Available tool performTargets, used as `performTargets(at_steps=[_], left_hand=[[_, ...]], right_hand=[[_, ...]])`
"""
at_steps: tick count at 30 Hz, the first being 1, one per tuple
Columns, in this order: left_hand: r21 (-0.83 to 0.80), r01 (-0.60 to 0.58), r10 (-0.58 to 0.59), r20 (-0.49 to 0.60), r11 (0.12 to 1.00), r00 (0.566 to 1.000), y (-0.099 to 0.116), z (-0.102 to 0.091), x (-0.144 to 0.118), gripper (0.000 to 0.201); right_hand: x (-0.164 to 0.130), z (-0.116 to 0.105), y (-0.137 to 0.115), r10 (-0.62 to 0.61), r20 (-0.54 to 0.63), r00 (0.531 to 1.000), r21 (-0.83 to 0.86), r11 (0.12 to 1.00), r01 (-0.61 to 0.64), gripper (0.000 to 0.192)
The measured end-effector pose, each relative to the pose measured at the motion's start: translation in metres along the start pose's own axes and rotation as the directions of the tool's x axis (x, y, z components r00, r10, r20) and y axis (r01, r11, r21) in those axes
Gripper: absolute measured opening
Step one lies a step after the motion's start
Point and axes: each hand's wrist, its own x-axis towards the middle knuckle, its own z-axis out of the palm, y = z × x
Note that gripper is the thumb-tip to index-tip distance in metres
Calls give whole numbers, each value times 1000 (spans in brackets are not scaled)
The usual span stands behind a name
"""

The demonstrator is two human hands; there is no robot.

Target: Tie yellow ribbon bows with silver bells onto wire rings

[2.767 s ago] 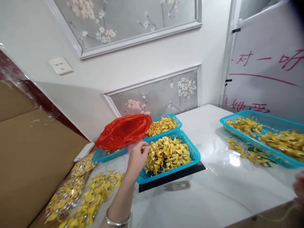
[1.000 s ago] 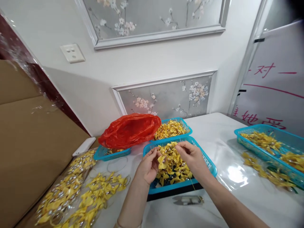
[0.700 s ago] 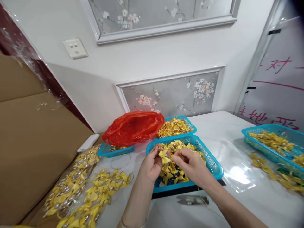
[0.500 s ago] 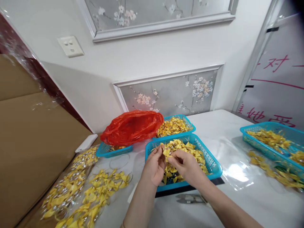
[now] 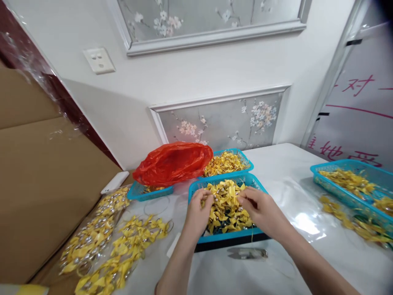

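A blue mesh basket (image 5: 217,237) stands in front of me, heaped with yellow ribbon bows (image 5: 225,211) that carry shiny silvery beads. Over its left side is my left hand (image 5: 198,211), thumb and fingers curled close together; what lies between them is mostly hidden. My right hand (image 5: 260,209) reaches in from the right, its thumb and fingertips pinching a yellow ribbon bow (image 5: 238,197) above the heap. A thin strand hangs over the basket's front rim below the right hand. On the table just in front lies a small metal tool (image 5: 248,253) with dark pointed blades.
Left of the basket, strings of yellow bows (image 5: 132,241) lie beside a clear bag of more bows (image 5: 89,237). Behind are a red plastic bag (image 5: 172,164) and another blue basket (image 5: 250,166). A further basket (image 5: 325,184) stands right, a cardboard box (image 5: 46,184) left.
My hands have moved apart: they were together over the basket at one yellow bow. The right hand has shifted right, the left slightly back. The view has turned a little left.
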Motion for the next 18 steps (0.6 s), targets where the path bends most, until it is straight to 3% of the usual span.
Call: performTargets(at_steps=[2, 4, 7, 10, 13, 16, 18], left_hand=[[76, -25, 16, 114, 997, 993, 15, -7, -14, 15], [115, -33, 15, 160, 993, 987, 31, -13, -35, 6], [110, -6, -15, 188, 994, 982, 48, -18, -73, 13], [-110, 129, -105, 205, 985, 973, 49, -11, -105, 17], [-322, 275, -215, 209, 906, 954, 42, -1, -123, 18], [-419, 400, -308, 270, 815, 912, 38, 2, -129, 27], [-429, 420, -318, 291, 799, 902, 39, 0, -131, 29]], right_hand=[[-10, -9, -15, -18, -47, 999, 44, 999, 20, 23], [-23, -16, -30, -22, -99, 995, 78, 997, 30, 19], [-44, -19, -49, -17, -143, 990, 121, 992, 35, 16], [-65, -13, -64, -23, -126, 992, 184, 982, 46, 17], [-84, -7, -72, -33, -55, 998, 271, 961, 47, 17], [-98, -12, -72, 19, 39, 999, 336, 941, -31, 15], [-102, -21, -68, 70, 90, 994, 328, 940, -96, 14]])
